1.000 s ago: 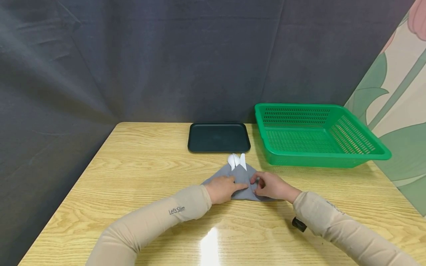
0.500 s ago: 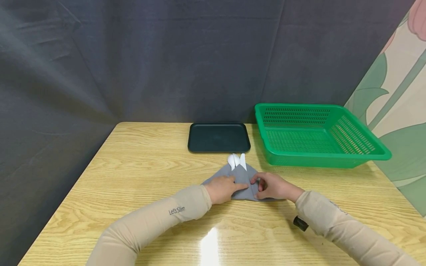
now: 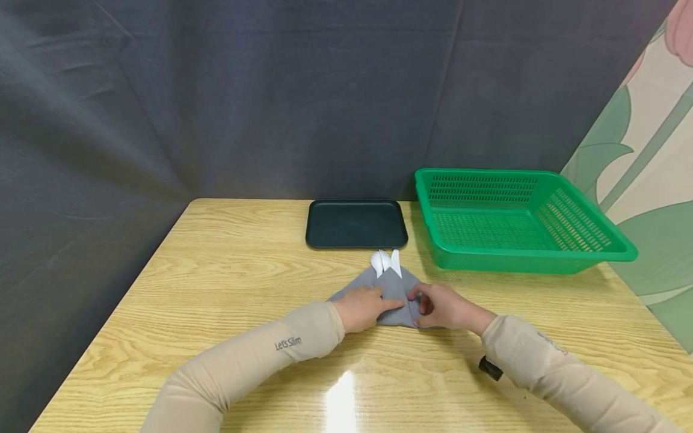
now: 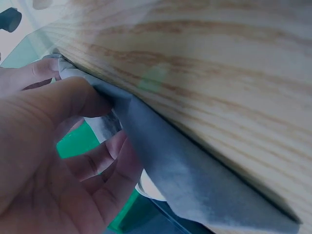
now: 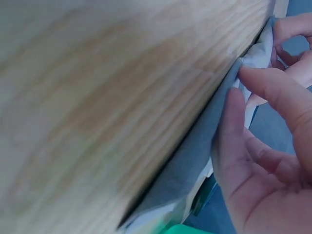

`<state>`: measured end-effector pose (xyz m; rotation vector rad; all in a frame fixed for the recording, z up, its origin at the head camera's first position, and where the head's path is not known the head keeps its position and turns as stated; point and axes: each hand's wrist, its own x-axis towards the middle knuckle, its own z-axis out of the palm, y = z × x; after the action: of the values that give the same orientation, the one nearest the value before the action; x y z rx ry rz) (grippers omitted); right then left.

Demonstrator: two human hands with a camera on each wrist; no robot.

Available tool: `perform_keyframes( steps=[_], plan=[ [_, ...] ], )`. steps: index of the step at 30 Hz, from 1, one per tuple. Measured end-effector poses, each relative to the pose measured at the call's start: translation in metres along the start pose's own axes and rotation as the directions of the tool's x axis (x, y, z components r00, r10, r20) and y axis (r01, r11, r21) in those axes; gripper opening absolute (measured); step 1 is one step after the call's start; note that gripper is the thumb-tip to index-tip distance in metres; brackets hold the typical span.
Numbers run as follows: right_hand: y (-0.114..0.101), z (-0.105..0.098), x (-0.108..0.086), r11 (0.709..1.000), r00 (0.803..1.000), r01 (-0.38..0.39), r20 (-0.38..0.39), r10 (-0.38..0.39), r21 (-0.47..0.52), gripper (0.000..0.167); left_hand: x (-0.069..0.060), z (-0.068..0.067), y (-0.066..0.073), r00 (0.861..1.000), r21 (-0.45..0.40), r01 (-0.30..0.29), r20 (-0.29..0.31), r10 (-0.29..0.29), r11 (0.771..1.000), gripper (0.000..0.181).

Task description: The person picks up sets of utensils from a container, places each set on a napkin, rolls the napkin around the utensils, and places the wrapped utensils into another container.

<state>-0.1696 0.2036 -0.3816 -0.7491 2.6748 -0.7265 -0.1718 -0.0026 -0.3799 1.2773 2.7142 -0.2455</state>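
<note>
A dark curtain [image 3: 303, 96] drops along the left and far edges of the wooden bench [image 3: 227, 264]. A broad stretch of wood lies between the left edge and the left hand [image 3: 365, 308], which presses the grey cloth [image 3: 391, 287] near mid-bench, fingers not closed around it, one digit pointing right across the fold. Ahead, the black tray [image 3: 357, 222] sits by the far edge. From the cloth's far side poke a white spoon [image 3: 375, 260] and fork [image 3: 385, 260], overlapping, then a white knife [image 3: 396, 261] just right of them; their ends come right up to the tray's near rim, contact unclear. The right hand [image 3: 446, 305], fingers curled, grips the cloth's right part between thumb and index finger, well apart from the near edge. Beyond it, the green basket [image 3: 509, 260] stands close to the tray, its right rim reaching past the bench's right edge.
</note>
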Motion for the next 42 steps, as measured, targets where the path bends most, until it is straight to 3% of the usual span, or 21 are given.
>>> perform_keyframes(
  steps=[7, 14, 17, 22, 28, 31, 37, 42],
  plan=[
    [0.0008, 0.0008, 0.0008, 0.997, 0.999, -0.032, 0.018, 0.031, 0.065, 0.027, 0.0006, -0.0003, -0.0004, 1.0, -0.006, 0.007, 0.008, -0.007, 1.0, 0.053],
    [-0.0016, 0.004, 0.0008, 0.997, 0.996, -0.071, -0.058, 0.07, -0.01, 0.02, 0.0, -0.0017, 0.0004, 1.0, -0.011, 0.013, 0.016, -0.013, 1.0, 0.054],
    [-0.0022, 0.0043, 0.0001, 0.986, 0.983, -0.151, -0.111, 0.143, -0.064, 0.031, -0.0001, -0.0019, 0.0004, 1.0, -0.011, 0.013, 0.017, -0.013, 1.0, 0.054],
    [-0.0009, 0.0025, -0.0031, 0.941, 0.945, -0.303, -0.173, 0.277, -0.15, 0.066, 0.0, -0.0014, 0.0002, 1.0, -0.017, 0.008, 0.013, -0.007, 1.0, 0.053],
    [0.0019, -0.0003, -0.0026, 0.92, 0.934, -0.355, -0.111, 0.34, -0.168, 0.081, 0.0, -0.0015, 0.0001, 1.0, -0.02, 0.007, 0.01, -0.007, 1.0, 0.054],
    [0.0033, -0.0024, -0.0012, 0.923, 0.934, -0.355, -0.086, 0.346, -0.15, 0.077, -0.0001, -0.002, 0.0003, 1.0, -0.022, 0.009, 0.011, -0.009, 1.0, 0.054],
    [0.0057, -0.0023, 0.001, 0.926, 0.932, -0.362, -0.075, 0.355, -0.105, 0.048, -0.0003, -0.0034, 0.0013, 1.0, -0.015, 0.012, 0.011, -0.012, 1.0, 0.054],
    [0.0065, -0.0033, 0.0027, 0.928, 0.935, -0.354, -0.059, 0.349, -0.114, 0.045, 0.0, -0.0033, 0.0014, 1.0, -0.02, 0.015, 0.013, -0.014, 1.0, 0.054]
  ],
)
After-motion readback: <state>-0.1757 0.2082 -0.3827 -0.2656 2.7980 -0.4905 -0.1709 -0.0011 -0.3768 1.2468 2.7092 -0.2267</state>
